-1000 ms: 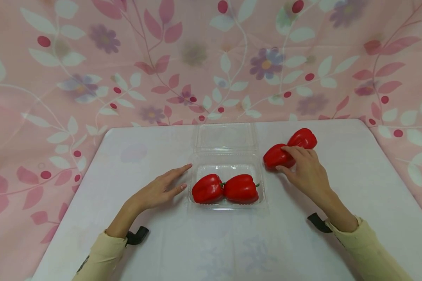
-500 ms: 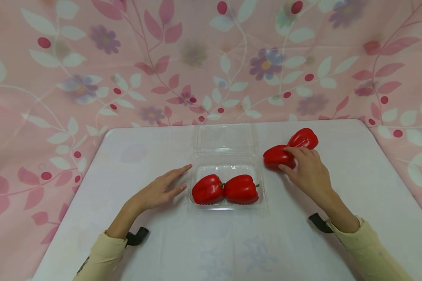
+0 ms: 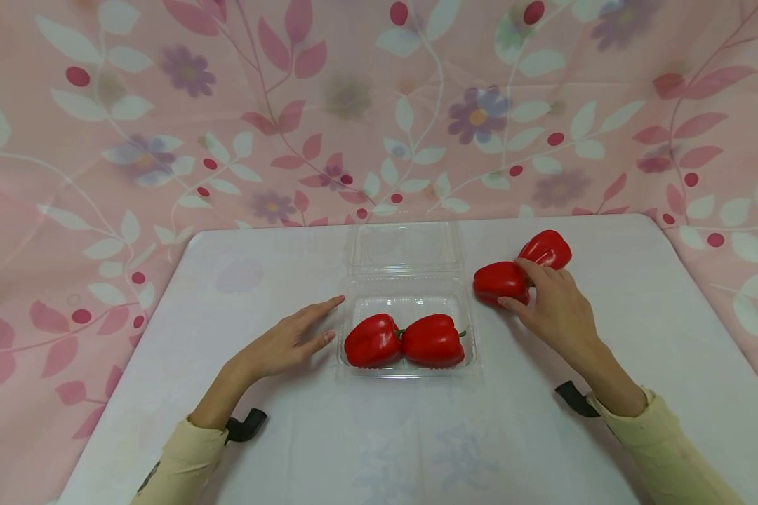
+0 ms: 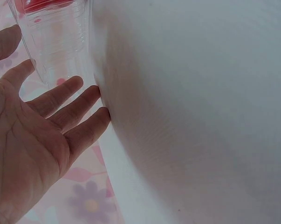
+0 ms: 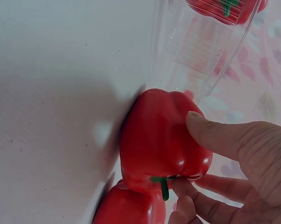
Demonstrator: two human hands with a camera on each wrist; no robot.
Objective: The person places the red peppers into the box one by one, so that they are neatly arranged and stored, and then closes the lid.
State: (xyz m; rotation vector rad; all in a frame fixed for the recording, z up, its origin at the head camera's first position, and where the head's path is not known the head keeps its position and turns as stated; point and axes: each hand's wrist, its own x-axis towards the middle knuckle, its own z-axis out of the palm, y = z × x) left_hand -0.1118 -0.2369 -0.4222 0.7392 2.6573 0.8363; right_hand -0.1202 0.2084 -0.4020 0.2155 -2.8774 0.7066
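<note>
A clear plastic clamshell box (image 3: 407, 287) stands with its lid raised at the back. Inside its front half lie two red bell peppers (image 3: 432, 341), side by side. Left of the box, my left hand (image 3: 284, 344) rests with fingers extended, holding nothing; its fingertips come close to the box's side. To the right of the box, my right hand (image 3: 559, 308) grips another red bell pepper (image 5: 159, 140) between thumb and fingers near its green stem. That pepper still lies on the table. Behind the right hand is one more red bell pepper (image 3: 546, 249), partly covered by the fingers.
A white cloth (image 3: 366, 449) covers the table. A pink floral curtain (image 3: 354, 105) hangs along the table's back edge. Dark wrist mounts (image 3: 246, 425) sit at both sleeves.
Under my right hand the pepper has turned slightly, and the fingers have shifted toward its stem end. The left hand and the box have stayed in place.
</note>
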